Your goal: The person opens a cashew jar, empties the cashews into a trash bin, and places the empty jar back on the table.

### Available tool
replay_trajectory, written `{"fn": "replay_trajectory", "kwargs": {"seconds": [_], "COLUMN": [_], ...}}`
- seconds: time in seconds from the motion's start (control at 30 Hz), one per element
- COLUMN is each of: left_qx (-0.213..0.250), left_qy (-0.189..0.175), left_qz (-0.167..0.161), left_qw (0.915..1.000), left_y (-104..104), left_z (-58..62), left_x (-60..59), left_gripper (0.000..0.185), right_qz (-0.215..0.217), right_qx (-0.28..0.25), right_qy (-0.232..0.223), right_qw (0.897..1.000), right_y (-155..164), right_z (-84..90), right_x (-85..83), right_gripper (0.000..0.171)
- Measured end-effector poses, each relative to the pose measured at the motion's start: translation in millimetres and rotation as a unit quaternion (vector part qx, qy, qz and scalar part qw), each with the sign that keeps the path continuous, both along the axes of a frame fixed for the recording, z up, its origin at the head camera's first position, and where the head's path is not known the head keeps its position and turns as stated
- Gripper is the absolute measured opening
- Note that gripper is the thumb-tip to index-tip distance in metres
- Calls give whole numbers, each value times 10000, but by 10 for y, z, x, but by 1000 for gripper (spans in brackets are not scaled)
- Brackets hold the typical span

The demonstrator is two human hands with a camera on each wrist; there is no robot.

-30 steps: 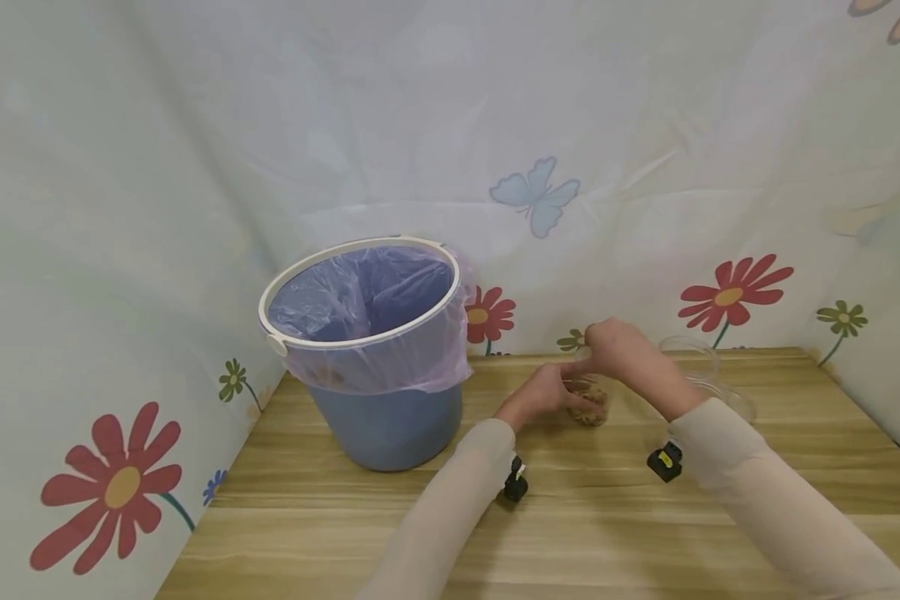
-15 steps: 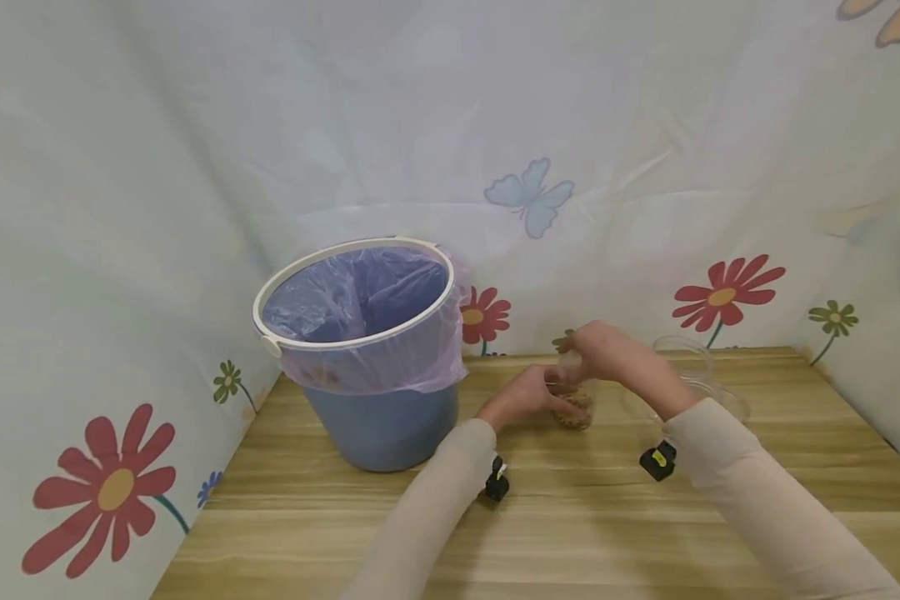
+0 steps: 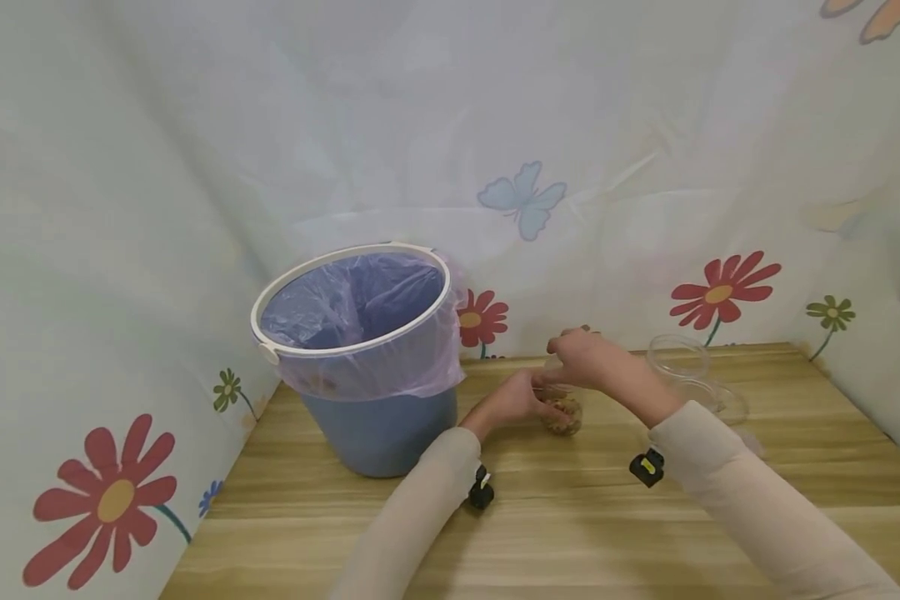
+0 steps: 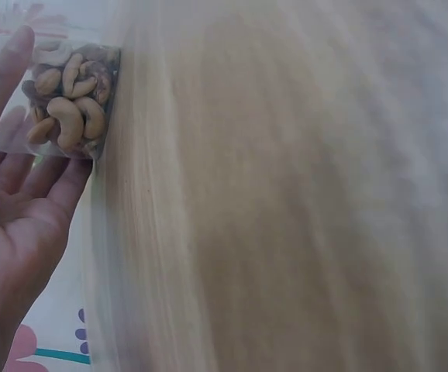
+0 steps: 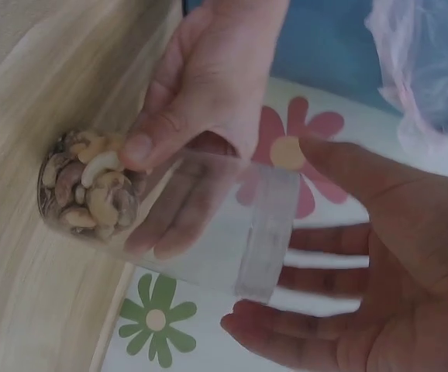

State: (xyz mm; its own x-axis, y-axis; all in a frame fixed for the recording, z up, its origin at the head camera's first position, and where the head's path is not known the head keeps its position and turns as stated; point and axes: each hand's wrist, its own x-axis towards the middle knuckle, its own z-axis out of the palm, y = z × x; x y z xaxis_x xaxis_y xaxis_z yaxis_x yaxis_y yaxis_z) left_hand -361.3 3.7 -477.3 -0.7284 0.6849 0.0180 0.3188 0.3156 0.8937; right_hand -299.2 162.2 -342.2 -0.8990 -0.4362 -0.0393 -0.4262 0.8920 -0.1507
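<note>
A person stands at a wooden table with both hands around a small clear plastic jar. The jar stands upright on the tabletop, its long axis vertical. Its bottom part holds mixed nuts, mostly cashews; the upper part is empty and a frosted band runs round it near the mouth.

The left hand comes in from the jar's left side. Its thumb and fingers curl round the lower wall, level with the nuts, so the jar sits directly in that grip. The right hand is above, at the jar's mouth. Its fingers are spread and only loosely bent about the rim. In the right wrist view they stand around the opening; whether they touch it I cannot tell. So the left hand holds the base and the right hand is the nearer one to the top.

To the left of the gripping hand, near but apart, stands a blue bucket lined with a thin lilac plastic bag. To the right of the hands, well apart, lie more clear plastic containers. A flower-printed cloth hangs behind the table.
</note>
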Motion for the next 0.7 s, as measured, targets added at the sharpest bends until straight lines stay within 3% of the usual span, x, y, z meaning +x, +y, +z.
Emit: {"fn": "replay_trajectory", "kwargs": {"seconds": [0.17,0.37,0.53,0.7], "left_qx": [58,34,-26,-180], "left_qy": [6,-61,55,188], "left_qz": [91,56,68,121], "left_qw": [9999,10000,10000,9996], "left_y": [-35,-66,-81,-102], "left_z": [-11,14,27,7], "left_x": [27,38,37,49], "left_gripper": [58,56,52,45], "right_qz": [-425,-384,-43,706], "right_qx": [117,-62,-123,-157], "right_qy": [-55,-317,-342,-150], "right_qw": [9990,9987,9993,9973], "right_y": [-82,-88,-79,-53], "right_z": [-27,-18,10,12], "right_x": [3,-26,-28,-33], "right_gripper": [50,53,51,41]}}
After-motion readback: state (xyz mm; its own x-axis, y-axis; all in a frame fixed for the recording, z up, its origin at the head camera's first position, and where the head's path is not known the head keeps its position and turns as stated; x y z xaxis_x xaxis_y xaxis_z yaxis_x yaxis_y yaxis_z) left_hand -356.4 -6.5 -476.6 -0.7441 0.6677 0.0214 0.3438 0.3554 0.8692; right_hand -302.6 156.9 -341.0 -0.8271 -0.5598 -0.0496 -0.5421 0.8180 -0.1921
